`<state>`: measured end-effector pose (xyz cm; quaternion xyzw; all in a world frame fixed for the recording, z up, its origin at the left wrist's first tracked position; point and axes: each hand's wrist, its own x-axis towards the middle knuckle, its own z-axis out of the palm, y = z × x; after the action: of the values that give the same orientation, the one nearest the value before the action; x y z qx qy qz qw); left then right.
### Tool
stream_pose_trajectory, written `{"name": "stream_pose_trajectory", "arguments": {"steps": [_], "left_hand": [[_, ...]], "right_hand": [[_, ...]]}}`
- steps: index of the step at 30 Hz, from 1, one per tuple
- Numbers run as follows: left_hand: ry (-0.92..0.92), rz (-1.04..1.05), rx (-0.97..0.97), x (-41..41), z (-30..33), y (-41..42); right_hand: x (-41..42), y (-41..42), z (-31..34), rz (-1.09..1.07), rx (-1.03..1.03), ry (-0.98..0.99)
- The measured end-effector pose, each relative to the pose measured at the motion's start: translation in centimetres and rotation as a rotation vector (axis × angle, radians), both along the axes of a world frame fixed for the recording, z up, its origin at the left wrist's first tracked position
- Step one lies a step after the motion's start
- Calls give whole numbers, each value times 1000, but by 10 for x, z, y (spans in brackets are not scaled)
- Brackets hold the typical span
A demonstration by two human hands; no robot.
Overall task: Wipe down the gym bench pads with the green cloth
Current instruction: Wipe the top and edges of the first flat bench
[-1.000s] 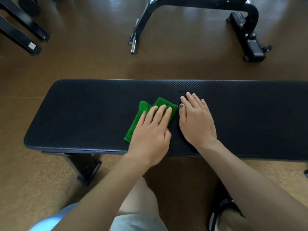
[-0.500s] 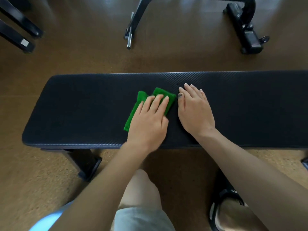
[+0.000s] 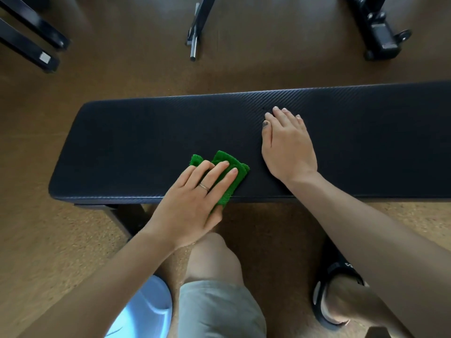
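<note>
Seen from above, a person's left hand (image 3: 192, 206) presses a folded green cloth (image 3: 225, 178) flat against the near edge of a black padded bench surface (image 3: 136, 142), fingers (image 3: 219, 172) straight. The right hand (image 3: 286, 145) rests flat on the pad nearby, holding nothing.

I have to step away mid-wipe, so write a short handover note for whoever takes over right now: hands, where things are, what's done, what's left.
Left hand: flat, fingers straight, pressing the green cloth onto the bench pad at its near edge; the cloth's near corner hangs slightly over that edge.
Right hand: flat on the pad to the right of the cloth, holding nothing, apart from it.
Done: cannot tell from the pad's surface which parts are wiped.
Left: judging by the cloth's place, probably the pad's left end and the long stretch to the right of the right hand; treat the whole pad as pending.
</note>
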<state>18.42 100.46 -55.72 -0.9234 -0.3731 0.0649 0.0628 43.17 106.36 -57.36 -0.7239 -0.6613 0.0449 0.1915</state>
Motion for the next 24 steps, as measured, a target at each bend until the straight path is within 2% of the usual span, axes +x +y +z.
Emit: {"name": "stream_pose_trajectory", "arguments": {"steps": [3, 6, 10, 14, 16, 18, 21, 24], "left_hand": [[-18, -53, 178, 5, -13, 11], [-32, -65, 244, 42, -17, 7], [-16, -9, 246, 82, -18, -2], [-9, -44, 123, 56, -10, 6], [-87, 50, 63, 30, -5, 12], [-169, 248, 37, 14, 1, 15], [-222, 520, 72, 42, 1, 13], [-247, 495, 75, 88, 0, 5]], "right_hand": [[-1, 0, -1, -9, -3, -7], [-2, 1, 1, -7, -1, 2], [8, 3, 4, -12, 12, 152], [14, -1, 4, 35, -2, 116], [13, -3, 4, 39, -18, 85], [11, -3, 5, 28, -29, 73], [4, 1, 5, 11, -20, 42], [3, 0, 5, 9, -21, 46]]}}
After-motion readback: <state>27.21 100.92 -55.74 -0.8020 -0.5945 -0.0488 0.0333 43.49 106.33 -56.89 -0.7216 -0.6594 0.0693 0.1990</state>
